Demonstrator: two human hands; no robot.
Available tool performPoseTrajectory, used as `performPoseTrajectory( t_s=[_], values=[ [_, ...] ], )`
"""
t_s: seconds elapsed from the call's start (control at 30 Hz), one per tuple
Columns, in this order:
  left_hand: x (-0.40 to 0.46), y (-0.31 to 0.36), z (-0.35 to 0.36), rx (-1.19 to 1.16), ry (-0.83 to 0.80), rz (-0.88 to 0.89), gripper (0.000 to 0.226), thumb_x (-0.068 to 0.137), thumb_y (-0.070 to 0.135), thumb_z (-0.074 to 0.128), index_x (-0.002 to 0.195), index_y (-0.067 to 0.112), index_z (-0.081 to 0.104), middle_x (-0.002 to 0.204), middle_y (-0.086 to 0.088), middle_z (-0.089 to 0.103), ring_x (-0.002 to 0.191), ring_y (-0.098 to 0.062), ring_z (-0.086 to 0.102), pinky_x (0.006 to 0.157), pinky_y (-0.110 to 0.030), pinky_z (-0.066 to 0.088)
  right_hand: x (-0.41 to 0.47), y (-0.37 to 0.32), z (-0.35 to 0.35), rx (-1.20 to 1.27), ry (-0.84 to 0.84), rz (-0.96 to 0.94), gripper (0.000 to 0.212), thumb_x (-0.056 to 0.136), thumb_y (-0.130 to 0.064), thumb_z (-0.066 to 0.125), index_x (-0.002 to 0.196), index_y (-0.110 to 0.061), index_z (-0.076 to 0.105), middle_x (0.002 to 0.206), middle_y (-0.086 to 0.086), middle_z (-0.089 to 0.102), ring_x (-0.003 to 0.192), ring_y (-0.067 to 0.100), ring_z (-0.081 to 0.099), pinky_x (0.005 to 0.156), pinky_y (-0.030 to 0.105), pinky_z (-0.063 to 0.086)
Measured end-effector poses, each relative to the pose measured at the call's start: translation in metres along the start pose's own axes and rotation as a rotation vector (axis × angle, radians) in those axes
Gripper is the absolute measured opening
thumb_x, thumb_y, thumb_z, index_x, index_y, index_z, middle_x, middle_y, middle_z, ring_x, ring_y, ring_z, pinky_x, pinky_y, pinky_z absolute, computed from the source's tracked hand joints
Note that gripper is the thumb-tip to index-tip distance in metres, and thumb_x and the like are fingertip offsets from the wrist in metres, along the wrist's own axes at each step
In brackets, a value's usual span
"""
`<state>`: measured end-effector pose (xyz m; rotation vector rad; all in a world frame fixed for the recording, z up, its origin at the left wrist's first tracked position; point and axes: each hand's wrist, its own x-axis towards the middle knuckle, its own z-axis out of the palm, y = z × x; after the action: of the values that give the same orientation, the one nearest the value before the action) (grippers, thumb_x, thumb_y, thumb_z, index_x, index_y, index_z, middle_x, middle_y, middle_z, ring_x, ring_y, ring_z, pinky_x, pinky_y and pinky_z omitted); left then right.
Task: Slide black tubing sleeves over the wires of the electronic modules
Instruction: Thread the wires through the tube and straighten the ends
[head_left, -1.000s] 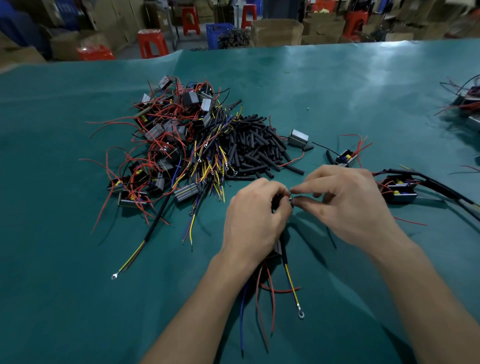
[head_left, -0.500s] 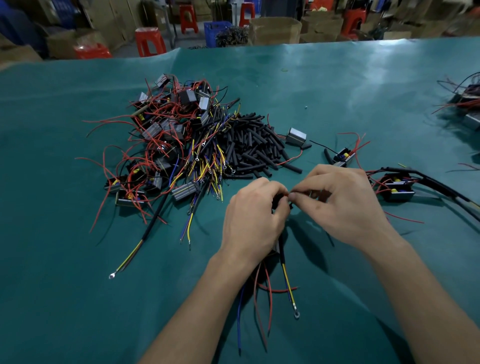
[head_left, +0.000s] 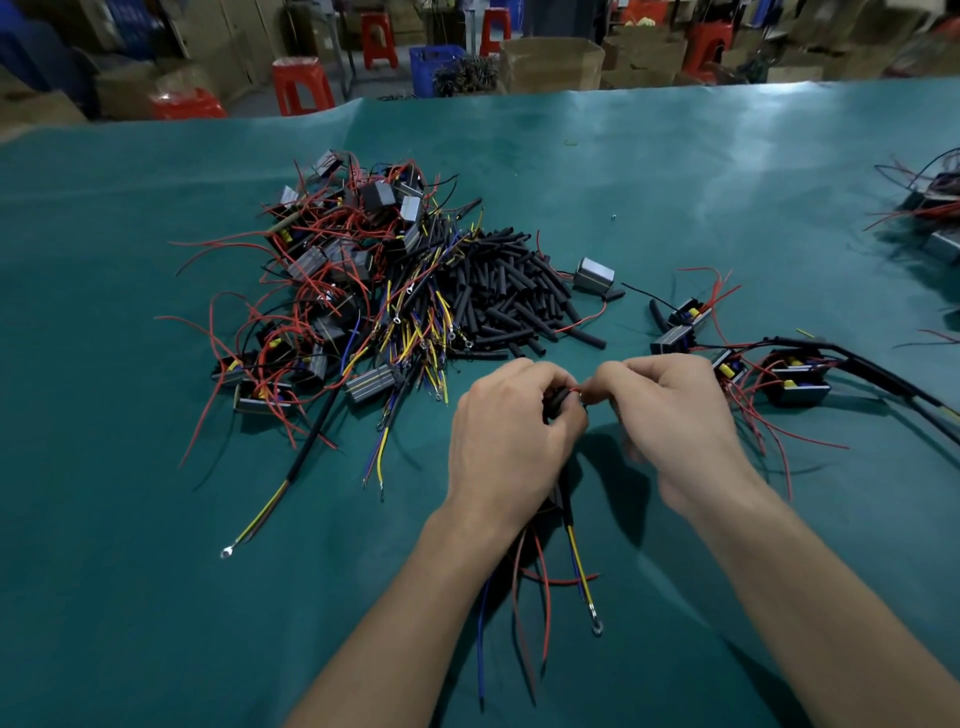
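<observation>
Above the teal surface (head_left: 156, 571), the left hand (head_left: 506, 441) gripped a black sleeve (head_left: 557, 400) while the right hand (head_left: 675, 421) pinched a red wire (head_left: 575, 390) at its mouth; more wires (head_left: 540, 597) trailed below the left wrist.

I see my left hand (head_left: 506, 441) curled round a short black tubing sleeve (head_left: 557, 401), while my right hand (head_left: 675, 415) pinches a thin red wire (head_left: 577, 388) at the sleeve's mouth. Red, blue and yellow leads (head_left: 540, 582) trail below my left wrist across the teal table cover (head_left: 156, 571). A heap of loose black sleeves (head_left: 509, 291) lies just beyond my hands.
</observation>
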<state>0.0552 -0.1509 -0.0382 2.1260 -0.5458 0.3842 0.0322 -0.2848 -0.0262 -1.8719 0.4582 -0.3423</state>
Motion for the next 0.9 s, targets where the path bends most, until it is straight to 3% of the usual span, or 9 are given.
performPoseTrajectory(
  t_s=[0.07,0.2,0.3,0.37,0.43,0.53,0.67,0.73,0.9],
  values=[
    [0.000,0.000,0.000,-0.005,0.012,-0.014,0.007,0.082,0.020,0.069,0.085,0.017,0.075,0.080,0.002,0.069,0.078,-0.022,0.064,0.073,-0.043,0.051,0.000,0.000,0.001,0.120,-0.031,0.086,0.015,0.072,-0.022,0.065,0.063,-0.018,0.076,0.060,0.010,0.036,0.054,0.022,0.031,0.044,0.028,0.026],
    [0.001,-0.001,0.000,-0.046,0.003,-0.056,0.007,0.082,0.021,0.069,0.083,0.019,0.075,0.079,0.004,0.070,0.076,-0.018,0.063,0.074,-0.042,0.051,0.003,0.000,-0.006,0.084,-0.104,0.064,0.013,0.074,-0.023,0.070,0.064,-0.018,0.077,0.055,0.002,0.046,0.051,0.020,0.038,0.044,0.026,0.029],
    [0.001,-0.003,0.000,-0.056,-0.012,-0.067,0.009,0.082,0.022,0.069,0.084,0.018,0.076,0.080,0.003,0.071,0.078,-0.019,0.065,0.075,-0.042,0.052,0.006,-0.001,-0.013,-0.133,-0.050,-0.207,0.011,0.068,-0.027,0.065,0.066,-0.022,0.075,0.058,-0.006,0.061,0.052,0.011,0.050,0.054,0.026,0.041],
    [0.002,-0.003,0.000,-0.062,-0.026,-0.074,0.014,0.081,0.026,0.065,0.085,0.018,0.076,0.081,0.003,0.071,0.079,-0.019,0.066,0.076,-0.041,0.052,0.006,-0.004,-0.021,-0.300,0.032,-0.478,0.012,0.068,-0.018,0.066,0.075,-0.025,0.073,0.072,-0.013,0.065,0.059,0.011,0.057,0.061,0.013,0.040],
    [0.001,-0.001,-0.001,-0.075,-0.037,-0.086,0.016,0.080,0.028,0.063,0.084,0.019,0.076,0.081,0.005,0.071,0.079,-0.017,0.065,0.076,-0.040,0.052,0.007,-0.004,-0.028,-0.380,0.010,-0.647,0.021,0.071,-0.005,0.078,0.083,-0.022,0.076,0.083,-0.014,0.063,0.062,0.016,0.057,0.063,0.014,0.041],
    [0.002,-0.003,0.000,-0.067,-0.039,-0.090,0.014,0.080,0.027,0.064,0.084,0.019,0.075,0.080,0.005,0.071,0.078,-0.017,0.065,0.075,-0.041,0.053,0.010,-0.003,-0.032,-0.479,-0.057,-0.715,0.021,0.071,-0.005,0.089,0.086,-0.018,0.082,0.084,-0.006,0.067,0.063,0.017,0.058,0.062,0.031,0.047],
    [0.002,-0.005,0.000,-0.029,-0.043,-0.073,0.009,0.082,0.024,0.067,0.084,0.018,0.074,0.080,0.004,0.070,0.079,-0.019,0.065,0.075,-0.042,0.052,0.011,-0.002,-0.032,-0.507,-0.106,-0.760,0.011,0.077,-0.019,0.089,0.088,-0.019,0.084,0.087,-0.006,0.069,0.065,-0.009,0.048,0.064,0.025,0.040],
    [0.002,-0.006,0.000,-0.019,-0.050,-0.067,0.008,0.083,0.022,0.068,0.084,0.017,0.074,0.081,0.004,0.070,0.079,-0.019,0.065,0.074,-0.042,0.052,0.012,-0.001,-0.032,-0.515,-0.117,-0.775,0.009,0.079,-0.023,0.087,0.087,-0.019,0.084,0.084,-0.004,0.069,0.066,-0.012,0.045,0.064,0.023,0.039],
    [0.002,-0.003,-0.002,-0.057,-0.062,-0.081,0.013,0.081,0.026,0.066,0.084,0.017,0.075,0.080,0.004,0.071,0.078,-0.019,0.066,0.075,-0.042,0.052,0.004,-0.005,-0.025,-0.558,-0.093,-0.741,0.003,0.083,-0.017,0.082,0.082,-0.015,0.080,0.077,-0.003,0.064,0.068,0.016,0.058,0.065,0.036,0.050]
  ],
)
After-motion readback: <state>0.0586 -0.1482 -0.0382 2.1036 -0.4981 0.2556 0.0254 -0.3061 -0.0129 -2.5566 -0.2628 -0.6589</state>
